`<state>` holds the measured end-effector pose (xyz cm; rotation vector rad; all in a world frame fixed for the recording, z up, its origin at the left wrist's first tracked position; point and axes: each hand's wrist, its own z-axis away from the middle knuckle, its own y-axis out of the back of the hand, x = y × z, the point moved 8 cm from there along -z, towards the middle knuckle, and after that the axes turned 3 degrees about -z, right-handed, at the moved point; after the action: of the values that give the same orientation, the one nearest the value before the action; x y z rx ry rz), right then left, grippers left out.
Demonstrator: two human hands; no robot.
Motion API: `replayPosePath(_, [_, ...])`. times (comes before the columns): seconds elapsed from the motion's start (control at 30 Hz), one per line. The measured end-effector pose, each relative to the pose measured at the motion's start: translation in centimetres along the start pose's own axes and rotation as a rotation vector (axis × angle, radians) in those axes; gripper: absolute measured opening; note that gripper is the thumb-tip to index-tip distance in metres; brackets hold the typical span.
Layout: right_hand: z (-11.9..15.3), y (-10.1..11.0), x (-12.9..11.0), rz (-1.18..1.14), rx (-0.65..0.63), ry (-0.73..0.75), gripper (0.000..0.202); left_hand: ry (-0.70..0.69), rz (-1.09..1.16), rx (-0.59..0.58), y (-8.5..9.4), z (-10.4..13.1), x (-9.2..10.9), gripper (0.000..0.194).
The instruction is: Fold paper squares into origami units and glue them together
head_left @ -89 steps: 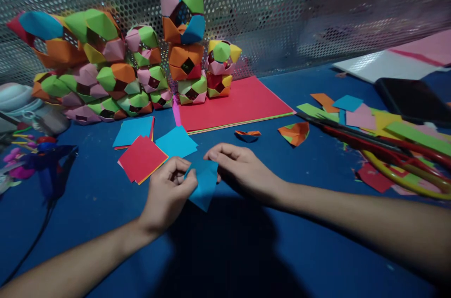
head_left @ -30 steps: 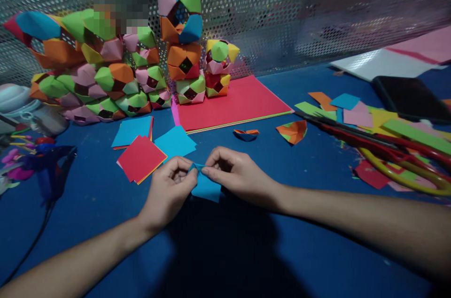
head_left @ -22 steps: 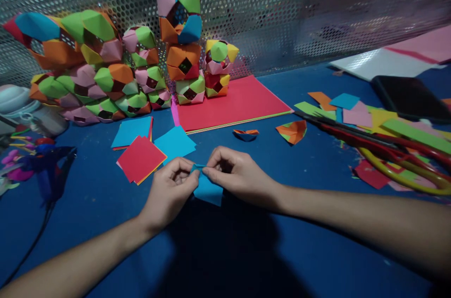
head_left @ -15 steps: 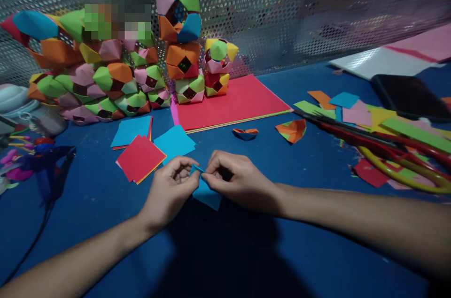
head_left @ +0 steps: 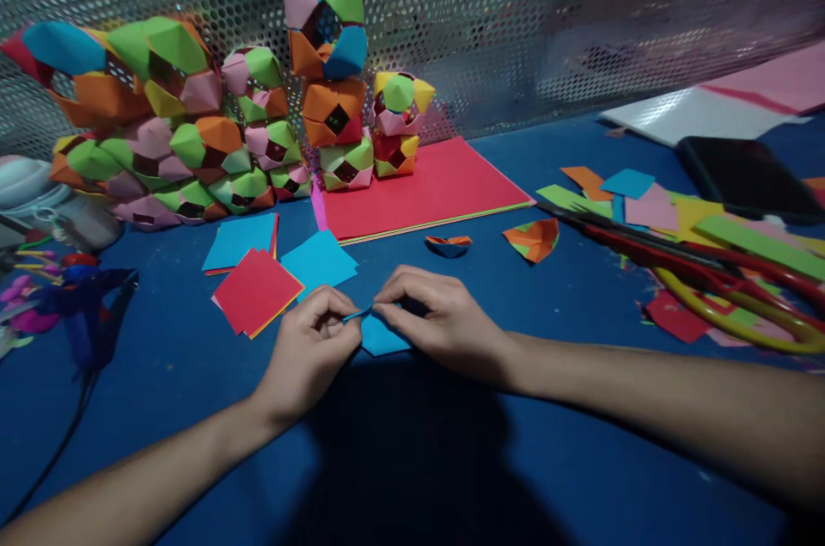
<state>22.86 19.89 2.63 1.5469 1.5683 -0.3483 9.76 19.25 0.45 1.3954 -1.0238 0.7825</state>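
Both hands pinch one small light-blue paper square [head_left: 380, 338] just above the blue table [head_left: 193, 374]. My left hand [head_left: 309, 352] grips its left edge between thumb and forefinger. My right hand [head_left: 435, 318] pinches the top edge beside it, fingertips almost touching the left ones. The paper is partly folded and mostly hidden under my right fingers. Loose red [head_left: 256, 290] and light-blue squares [head_left: 319, 260] lie just beyond my left hand.
Stacked multicoloured folded paper blocks [head_left: 193, 133] stand against a perforated metal wall. A stack of red sheets [head_left: 429, 185] lies behind. Two small folded pieces [head_left: 534, 238] sit mid-table. Scissors [head_left: 709, 279], paper scraps and a black phone [head_left: 748, 178] are at right; a glue gun [head_left: 83, 297] at left.
The flat blue square has been folded smaller. My fingertips have drawn together along its top edge, and the paper now shows less below my hands.
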Motion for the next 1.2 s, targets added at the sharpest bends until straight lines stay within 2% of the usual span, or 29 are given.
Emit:
replayPosePath(0.1, [0.0, 0.0, -0.4, 0.011, -0.007, 0.060, 0.007, -0.004, -0.022, -0.020, -0.1, 0.0, -0.1, 0.009])
replayPosePath(0.27, [-0.1, 0.4, -0.2, 0.017, 0.026, 0.018, 0.005, 0.056, 0.058, 0.071, 0.7, -0.1, -0.8, 0.007])
replayPosePath(0.37, [-0.1, 0.3, -0.3, 0.032, 0.018, 0.031, 0.011, 0.079, 0.026, 0.037, 0.3, -0.1, -0.9, 0.007])
replayPosePath(0.5, [0.0, 0.2, -1.1, 0.037, 0.009, 0.108, 0.008, 0.068, 0.042, -0.005, -0.2, 0.0, -0.7, 0.012])
replayPosePath(0.57, [0.0, 0.1, -0.9, 0.024, -0.014, 0.059, 0.011, 0.111, 0.113, 0.032, 0.1, -0.1, -0.9, 0.013])
replayPosePath(0.67, [0.0, 0.0, 0.3, 0.036, -0.052, -0.115, 0.026, 0.174, 0.243, 0.117, 0.7, -0.1, -1.4, 0.018])
replayPosePath(0.77, [0.2, 0.0, 1.0, 0.056, -0.050, -0.195, 0.020, 0.231, 0.293, 0.103, 0.5, -0.1, -1.7, 0.019])
replayPosePath(0.87, [0.2, 0.1, 0.8, 0.039, -0.002, -0.138, 0.012, 0.303, 0.300, 0.040, -0.3, 0.3, -1.9, 0.020])
replayPosePath(1.0, [0.3, 0.1, 0.2, 0.025, 0.034, -0.023, 0.016, 0.325, 0.325, -0.031, -1.2, 0.8, -1.5, 0.022])
replayPosePath(1.2, [0.5, -0.2, -1.5, 0.117, -0.004, 0.167, 0.013, 0.318, 0.257, -0.077, -1.4, 0.8, -1.5, 0.018])
